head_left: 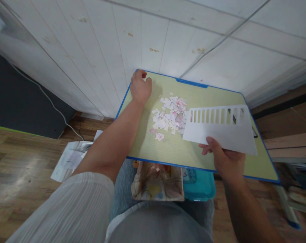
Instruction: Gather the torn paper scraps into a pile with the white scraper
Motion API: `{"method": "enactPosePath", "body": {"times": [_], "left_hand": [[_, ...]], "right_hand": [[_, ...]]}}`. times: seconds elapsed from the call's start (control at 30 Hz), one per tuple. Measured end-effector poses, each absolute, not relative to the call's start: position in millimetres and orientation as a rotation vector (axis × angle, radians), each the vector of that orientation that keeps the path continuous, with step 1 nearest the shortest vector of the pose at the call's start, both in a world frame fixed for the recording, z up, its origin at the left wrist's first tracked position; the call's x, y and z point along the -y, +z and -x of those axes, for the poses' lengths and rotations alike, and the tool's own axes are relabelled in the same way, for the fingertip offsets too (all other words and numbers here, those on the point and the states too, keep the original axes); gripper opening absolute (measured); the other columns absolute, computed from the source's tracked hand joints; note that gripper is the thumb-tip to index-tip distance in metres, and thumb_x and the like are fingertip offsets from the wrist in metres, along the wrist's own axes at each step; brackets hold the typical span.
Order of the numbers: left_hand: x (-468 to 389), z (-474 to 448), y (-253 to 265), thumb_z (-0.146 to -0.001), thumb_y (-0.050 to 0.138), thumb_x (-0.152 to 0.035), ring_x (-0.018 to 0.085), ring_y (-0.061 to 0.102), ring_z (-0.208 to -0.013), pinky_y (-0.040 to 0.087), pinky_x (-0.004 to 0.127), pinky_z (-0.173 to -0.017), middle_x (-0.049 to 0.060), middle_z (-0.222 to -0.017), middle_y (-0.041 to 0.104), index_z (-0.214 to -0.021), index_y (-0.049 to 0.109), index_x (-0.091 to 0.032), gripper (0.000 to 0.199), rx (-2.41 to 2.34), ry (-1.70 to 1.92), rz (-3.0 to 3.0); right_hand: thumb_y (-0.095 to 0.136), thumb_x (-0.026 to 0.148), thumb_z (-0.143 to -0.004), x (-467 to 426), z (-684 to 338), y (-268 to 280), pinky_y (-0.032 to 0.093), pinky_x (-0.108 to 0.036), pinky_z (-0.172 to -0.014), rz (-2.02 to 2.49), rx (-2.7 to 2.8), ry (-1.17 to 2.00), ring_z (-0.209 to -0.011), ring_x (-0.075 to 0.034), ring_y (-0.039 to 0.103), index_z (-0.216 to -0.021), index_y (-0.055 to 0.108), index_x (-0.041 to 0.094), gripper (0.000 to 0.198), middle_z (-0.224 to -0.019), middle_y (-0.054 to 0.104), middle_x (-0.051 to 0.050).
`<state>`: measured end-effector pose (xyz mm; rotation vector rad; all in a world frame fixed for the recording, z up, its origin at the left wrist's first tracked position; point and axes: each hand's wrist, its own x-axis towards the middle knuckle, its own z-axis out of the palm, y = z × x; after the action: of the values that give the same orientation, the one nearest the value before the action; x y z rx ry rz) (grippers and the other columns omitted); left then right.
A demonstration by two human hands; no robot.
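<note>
A loose heap of small white and pinkish paper scraps [174,113] lies on the pale yellow-green top of a small blue-edged table [173,153]. My right hand [226,158] grips a white sheet with a row of oblong slots [218,131], thumb on top and fingers beneath. The sheet is held over the right half of the table, its left edge against the heap. My left hand [141,87] is at the table's far left corner, fingers curled in; whatever they hold, if anything, is hidden.
A fabric-lined box [158,189] with a few scraps in it rests at my lap below the table's near edge. Beside it is a turquoise plastic container [202,185]. White plank wall [153,37] stands behind the table. A white packet [68,160] lies on the wooden floor.
</note>
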<state>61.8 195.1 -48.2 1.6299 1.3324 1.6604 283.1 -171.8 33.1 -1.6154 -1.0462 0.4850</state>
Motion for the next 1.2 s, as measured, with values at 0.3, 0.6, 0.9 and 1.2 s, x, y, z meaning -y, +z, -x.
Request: {"method": "enactPosePath", "body": {"times": [0.3,0.6,0.9,1.2], "left_hand": [[-191,-63,-46,-0.102,0.083,-0.036,0.032,0.070,-0.139,0.046,0.057,-0.134,0.007,-0.117,0.073,-0.105,0.067,-0.027,0.018,-1.260,1.738,-1.630],[-198,-63,-53,-0.104,0.082,-0.036,0.031,0.071,-0.139,0.048,0.054,-0.133,0.005,-0.117,0.073,-0.102,0.065,-0.027,0.019,-1.230,1.753,-1.634],[-203,-64,-58,-0.102,0.084,-0.039,0.031,0.074,-0.132,0.050,0.057,-0.130,0.004,-0.110,0.070,-0.098,0.064,-0.026,0.025,-1.182,1.815,-1.621],[-201,-64,-55,-0.097,0.085,-0.025,0.031,0.073,-0.127,0.051,0.054,-0.127,0.004,-0.103,0.068,-0.095,0.061,-0.027,0.024,-1.326,1.758,-1.626]], "right_hand": [[0.089,0.050,-0.090,146,-257,25,0.063,-0.035,-0.056,1.561,1.063,0.671,-0.056,-0.023,0.075,-0.081,0.076,0.023,0.032,-0.065,0.076,-0.003],[0.089,0.049,-0.091,142,-255,23,0.064,-0.032,-0.058,1.541,1.116,0.730,-0.056,-0.022,0.076,-0.074,0.075,0.022,0.036,-0.062,0.076,-0.004],[0.091,0.047,-0.088,156,-251,22,0.060,-0.032,-0.050,1.529,1.009,0.740,-0.047,-0.019,0.069,-0.078,0.078,0.019,0.032,-0.067,0.080,-0.007],[0.093,0.050,-0.089,174,-252,22,0.061,-0.032,-0.050,1.521,1.026,0.777,-0.046,-0.020,0.069,-0.078,0.078,0.019,0.036,-0.064,0.079,-0.007]]}}
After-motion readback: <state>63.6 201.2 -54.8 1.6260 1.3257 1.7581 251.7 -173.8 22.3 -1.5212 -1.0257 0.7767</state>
